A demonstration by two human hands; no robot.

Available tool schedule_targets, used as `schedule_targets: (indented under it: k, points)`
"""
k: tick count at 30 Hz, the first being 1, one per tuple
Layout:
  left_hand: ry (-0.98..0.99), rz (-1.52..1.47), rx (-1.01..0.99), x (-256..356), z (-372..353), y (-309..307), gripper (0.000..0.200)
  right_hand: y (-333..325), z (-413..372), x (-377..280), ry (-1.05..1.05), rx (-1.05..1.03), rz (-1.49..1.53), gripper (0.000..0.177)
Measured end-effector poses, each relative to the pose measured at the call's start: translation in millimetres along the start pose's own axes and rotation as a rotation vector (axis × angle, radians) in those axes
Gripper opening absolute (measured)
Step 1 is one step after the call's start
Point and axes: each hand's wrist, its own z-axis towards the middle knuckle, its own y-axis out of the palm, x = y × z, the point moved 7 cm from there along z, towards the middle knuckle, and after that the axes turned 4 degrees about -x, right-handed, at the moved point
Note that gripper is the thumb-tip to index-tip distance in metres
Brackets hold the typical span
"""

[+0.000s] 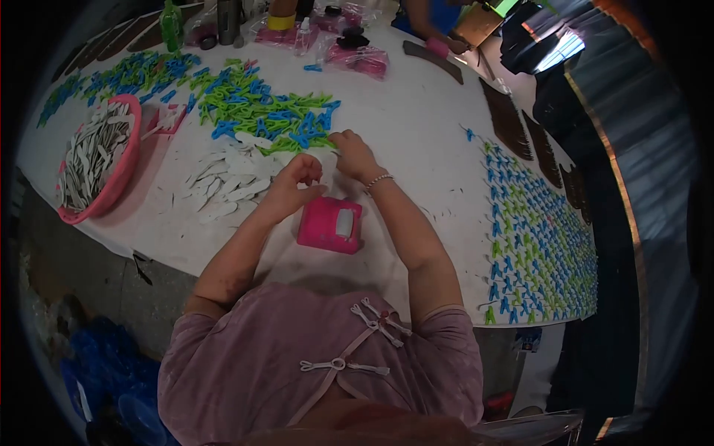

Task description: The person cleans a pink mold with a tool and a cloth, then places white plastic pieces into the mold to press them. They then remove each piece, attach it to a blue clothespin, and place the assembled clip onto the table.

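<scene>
My left hand (296,183) hovers over the near side of the table with fingers curled toward the thumb; whatever is between them is too small to make out. At the near right edge of a heap of green and blue clothespins (260,104), my right hand (355,154) has its fingers bent around the end of a green clothespin (321,143). Left of my left hand lies a loose pile of flat white strips (230,178). Just below both hands sits a bright pink block (316,232) with a pale grey rectangular piece (344,222) on top.
A pink basket (131,160) full of whitish strips tilts at the left table edge. Dense rows of blue and green clothespins (532,245) cover the right side, beside dark brown pieces (506,119). A green bottle (171,26) and plastic-wrapped pink packs (361,61) stand far back, near another person's arm (424,22).
</scene>
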Motion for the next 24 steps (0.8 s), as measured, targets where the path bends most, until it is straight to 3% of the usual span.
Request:
schedule_targets:
  k: [5,10,12,14,16,18,21,24]
  points:
    - [-0.055,-0.174,0.015,1.0,-1.6,-8.6,0.040,23.9,30.7,15.8,0.116,-0.126,-0.080,0.026]
    - [-0.097,-0.341,0.015,-1.5,-1.2,-6.9,0.038,4.6,-0.9,20.3,0.145,-0.268,-0.122,0.023]
    - [-0.088,-0.388,-0.001,-6.7,-0.2,-6.5,0.037,-17.8,-20.6,24.0,0.228,-0.164,0.042,0.021]
    - [-0.117,-0.412,0.021,0.4,-2.7,-1.3,0.036,-43.7,-43.0,24.7,0.175,0.116,0.246,0.025]
    - [-0.127,-0.412,-0.014,-4.9,-1.4,-0.1,0.035,-63.0,-68.9,22.6,0.274,0.236,0.533,0.021]
    - [-0.143,-0.386,-0.033,-13.3,-2.7,-1.9,0.035,-86.1,-92.0,-1.0,0.237,0.368,0.791,0.020]
    - [-0.165,-0.395,-0.062,-6.5,-4.4,6.1,0.036,-97.1,-120.1,-24.7,0.311,0.241,0.980,0.023]
    - [-0.144,-0.385,-0.113,2.7,-7.2,12.7,0.038,-98.1,-134.9,-50.1,0.282,0.320,1.224,0.023]
